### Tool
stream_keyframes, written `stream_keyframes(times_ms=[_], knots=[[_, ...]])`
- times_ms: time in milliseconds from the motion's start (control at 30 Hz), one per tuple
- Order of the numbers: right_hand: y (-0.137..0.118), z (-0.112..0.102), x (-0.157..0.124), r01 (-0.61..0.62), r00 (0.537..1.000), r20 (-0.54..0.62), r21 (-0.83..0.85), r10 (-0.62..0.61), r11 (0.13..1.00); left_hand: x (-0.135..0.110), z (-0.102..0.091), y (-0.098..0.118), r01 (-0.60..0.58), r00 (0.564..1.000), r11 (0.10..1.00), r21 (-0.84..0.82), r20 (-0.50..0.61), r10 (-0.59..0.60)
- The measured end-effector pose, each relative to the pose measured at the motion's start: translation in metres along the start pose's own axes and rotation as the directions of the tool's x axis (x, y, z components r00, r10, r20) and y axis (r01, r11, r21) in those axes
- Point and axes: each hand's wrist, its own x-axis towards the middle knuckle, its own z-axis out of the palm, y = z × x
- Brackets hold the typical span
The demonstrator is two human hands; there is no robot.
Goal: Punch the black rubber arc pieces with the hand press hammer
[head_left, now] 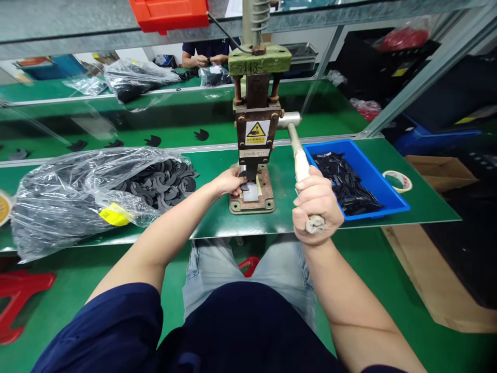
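Note:
A green and brown hand press [257, 129] stands on the green bench in front of me. My right hand [317, 210] is wrapped round its lever handle [297, 147], which is covered in pale wrapping. At the press base [266, 189], my left hand [230, 182] pinches a small black curved part [244, 185] under the ram, partly hidden by the fingers. Left of the press, a clear plastic bag [73, 194] lies open with many similar black curved parts [165, 181] at its mouth. A blue tray [392, 204] of thin black pieces [341, 181] sits to the right.
A tape roll [406, 181] lies right of the tray. Several black parts [153, 141] lie in a row on the strip behind. An orange-red bin [171, 15] hangs overhead. Across the bench another person's hands [209, 60] are at work near plastic bags. Cardboard [442, 280] stands at right.

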Motion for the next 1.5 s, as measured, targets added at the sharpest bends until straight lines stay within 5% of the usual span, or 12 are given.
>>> stream_keyframes(times_ms=[133,267,333,400,500,633,767,967,1267,1500], knots=[[0.000,-0.003,0.003,0.001,1.000,0.022,0.038,-0.001,0.999,-0.015,0.002,-0.007,-0.039,0.999,0.988,-0.147,-0.014,0.037],[0.003,-0.003,0.004,0.013,1.000,-0.007,0.050,-0.013,0.999,-0.043,-0.012,-0.027,-0.223,0.967,0.946,-0.234,0.069,0.245],[0.006,-0.001,0.004,0.005,1.000,-0.024,0.059,-0.004,0.998,-0.058,-0.034,-0.041,-0.302,0.948,0.949,-0.086,0.074,0.309],[0.007,0.000,0.004,-0.001,0.999,-0.042,0.062,0.003,0.998,-0.070,-0.067,-0.055,-0.323,0.940,0.922,0.214,-0.045,0.339],[0.007,0.002,0.004,0.001,0.998,-0.064,0.065,0.003,0.998,-0.079,-0.118,-0.071,-0.071,0.889,0.751,0.656,-0.301,0.347],[0.005,0.004,0.004,-0.002,0.998,-0.067,0.064,0.007,0.998,-0.073,-0.150,-0.084,0.191,0.878,0.485,0.853,-0.370,0.305],[0.005,0.002,0.004,0.012,0.998,-0.054,0.063,-0.009,0.998,-0.056,-0.142,-0.090,0.204,0.890,0.415,0.887,-0.345,0.299],[0.004,0.002,0.004,0.006,0.999,-0.038,0.053,-0.004,0.999,-0.044,-0.139,-0.091,0.129,0.909,0.612,0.781,-0.340,0.242],[0.000,0.001,0.004,0.010,1.000,-0.011,0.023,-0.009,1.000,-0.056,-0.111,-0.073,-0.190,0.865,0.548,0.815,-0.125,0.487],[0.003,-0.002,0.003,0.024,1.000,0.010,0.003,-0.024,1.000,-0.038,-0.066,-0.072,-0.186,0.924,0.855,0.484,-0.210,0.320]])
